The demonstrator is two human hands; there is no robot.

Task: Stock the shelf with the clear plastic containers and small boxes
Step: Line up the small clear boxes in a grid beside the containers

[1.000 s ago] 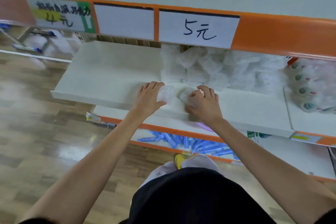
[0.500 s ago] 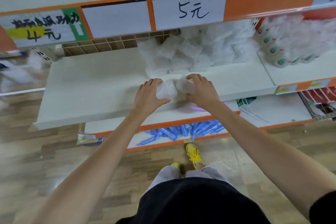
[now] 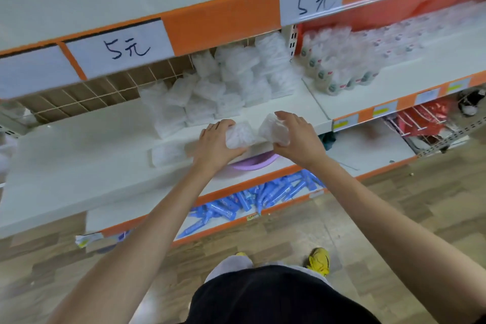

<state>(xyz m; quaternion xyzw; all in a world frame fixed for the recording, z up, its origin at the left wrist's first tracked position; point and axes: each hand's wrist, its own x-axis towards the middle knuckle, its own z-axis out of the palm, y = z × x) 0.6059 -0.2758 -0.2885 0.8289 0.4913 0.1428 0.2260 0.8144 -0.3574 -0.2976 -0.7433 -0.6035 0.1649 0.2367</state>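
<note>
The left hand (image 3: 213, 146) grasps one clear packet (image 3: 240, 135), the right hand (image 3: 298, 139) a second packet (image 3: 272, 127), above the shelf (image 3: 79, 166); contents blurred.

black top (image 3: 276, 297), pale trousers (image 3: 231, 265), yellow shoes (image 3: 319, 262)

Both arms reach to the white metal shelf (image 3: 92, 155). The left hand (image 3: 214, 142) grips one crinkled clear plastic packet (image 3: 240, 135); the right hand (image 3: 299, 137) grips a second clear packet (image 3: 271, 126), the two just apart. A heap of matching clear packets (image 3: 223, 89) sits behind. A flat clear packet (image 3: 168, 154) lies beside the left hand. Blue tubes (image 3: 263, 194) lie on the bottom shelf.
</note>
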